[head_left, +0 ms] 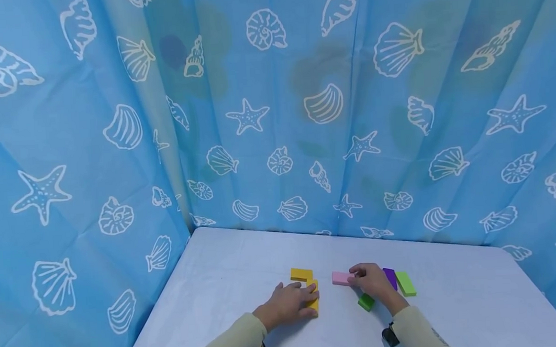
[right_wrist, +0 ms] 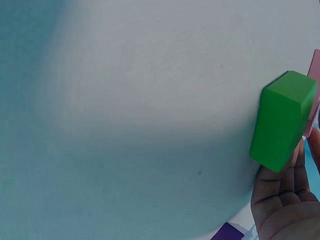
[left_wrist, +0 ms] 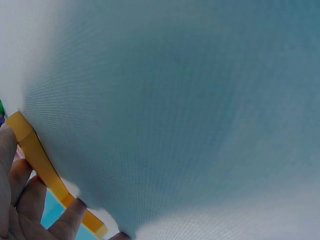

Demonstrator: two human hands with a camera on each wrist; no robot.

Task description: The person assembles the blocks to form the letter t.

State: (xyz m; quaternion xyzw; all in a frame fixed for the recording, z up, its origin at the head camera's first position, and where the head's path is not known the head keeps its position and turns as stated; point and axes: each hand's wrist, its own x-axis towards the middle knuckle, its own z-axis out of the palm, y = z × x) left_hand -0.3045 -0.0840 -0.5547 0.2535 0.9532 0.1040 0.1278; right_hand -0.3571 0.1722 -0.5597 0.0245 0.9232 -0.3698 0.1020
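Observation:
A yellow block (head_left: 315, 309) lies lengthwise under my left hand (head_left: 285, 304), whose spread fingers rest across it. In the left wrist view those fingertips touch the yellow block (left_wrist: 42, 162) along its length. Another yellow block (head_left: 301, 274) lies crosswise at its far end. To the right, my right hand (head_left: 374, 282) pinches the right end of a pink block (head_left: 340, 278) between thumb and fingers. A dark green block (head_left: 366, 302) sits just below that hand; the right wrist view shows this green block (right_wrist: 282, 120) close up, partly covering the pink one.
Beyond the right hand lie a purple block (head_left: 390, 277) and a light green block (head_left: 406, 284), side by side. The white tabletop (head_left: 244, 254) meets a blue shell-patterned curtain (head_left: 276, 131) at its back and left.

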